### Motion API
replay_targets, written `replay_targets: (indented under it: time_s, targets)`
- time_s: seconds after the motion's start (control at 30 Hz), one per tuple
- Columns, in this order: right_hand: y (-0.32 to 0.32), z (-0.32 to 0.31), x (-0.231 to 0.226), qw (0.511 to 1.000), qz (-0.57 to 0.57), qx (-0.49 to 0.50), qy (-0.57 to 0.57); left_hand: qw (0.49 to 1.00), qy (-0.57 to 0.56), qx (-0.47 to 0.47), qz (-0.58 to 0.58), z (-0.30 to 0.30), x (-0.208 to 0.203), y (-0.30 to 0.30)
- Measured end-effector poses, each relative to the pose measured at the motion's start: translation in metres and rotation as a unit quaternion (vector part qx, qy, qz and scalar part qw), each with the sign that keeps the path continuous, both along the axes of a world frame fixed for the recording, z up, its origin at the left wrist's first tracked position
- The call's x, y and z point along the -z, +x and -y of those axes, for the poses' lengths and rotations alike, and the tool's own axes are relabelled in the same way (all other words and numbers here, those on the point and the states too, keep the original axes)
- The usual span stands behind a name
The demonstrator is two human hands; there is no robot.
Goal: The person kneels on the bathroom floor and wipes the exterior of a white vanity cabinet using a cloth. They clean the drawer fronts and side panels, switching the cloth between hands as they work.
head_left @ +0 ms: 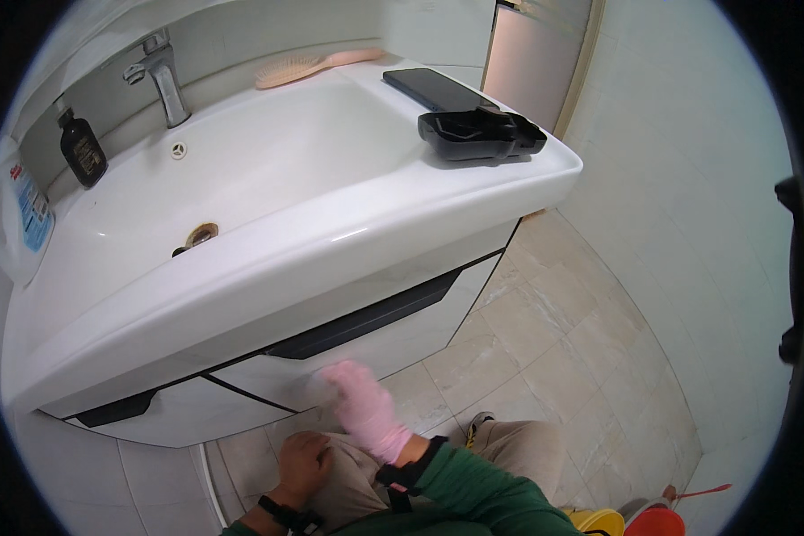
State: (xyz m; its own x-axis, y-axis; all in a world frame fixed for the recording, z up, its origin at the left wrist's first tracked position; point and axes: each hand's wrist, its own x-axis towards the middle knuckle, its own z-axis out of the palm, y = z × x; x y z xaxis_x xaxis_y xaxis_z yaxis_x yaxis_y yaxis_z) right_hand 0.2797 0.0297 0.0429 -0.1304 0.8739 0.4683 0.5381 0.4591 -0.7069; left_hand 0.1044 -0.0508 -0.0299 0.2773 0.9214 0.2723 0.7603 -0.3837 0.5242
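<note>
My right hand [364, 406] wears a pink glove and is in front of the vanity cabinet [241, 393], close to its pale drawer front. Its fingers are curled around a small whitish piece [319, 387], too blurred to name. My bare left hand [304, 463] lies on my left knee, holding nothing that shows; some of its fingertips are hard to see. Just above the gloved hand runs a long black recessed handle [371, 317], and a shorter black handle [114, 410] sits further left.
Over the cabinet is a white basin [268, 170] with a chrome faucet [165, 85]. On its rim stand a dark pump bottle [82, 147], a white jug [13, 214], a pink hairbrush [308, 66], a phone [438, 89] and a black case [478, 136]. Yellow [598, 522] and red [657, 523] buckets are lower right.
</note>
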Motion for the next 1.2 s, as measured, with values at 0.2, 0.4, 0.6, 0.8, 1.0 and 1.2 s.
replay_targets:
  time_s: [0.2,0.4,0.6,0.8,1.0,1.2]
  targets:
    - [0.106,-0.037,0.012,0.878,-0.418,0.169,-0.162,1.000,0.018,0.006,0.013,-0.004,0.002,0.002]
    - [0.085,-0.049,0.035,0.836,-0.501,0.172,-0.142,1.000,0.020,0.008,0.019,-0.006,-0.003,0.004]
    - [-0.008,0.000,0.037,0.885,-0.388,0.014,-0.256,1.000,0.002,-0.004,0.011,-0.005,-0.008,0.006]
    - [0.027,-0.015,0.043,0.865,-0.433,0.035,-0.250,0.999,0.031,-0.004,0.021,-0.002,-0.007,0.005]
    - [0.141,-0.064,0.049,0.821,-0.508,0.153,-0.211,1.000,0.020,-0.007,0.012,-0.006,-0.004,0.006]
    - [0.083,-0.050,0.073,0.798,-0.534,0.166,-0.223,1.000,0.007,-0.004,0.009,-0.007,-0.003,0.006]
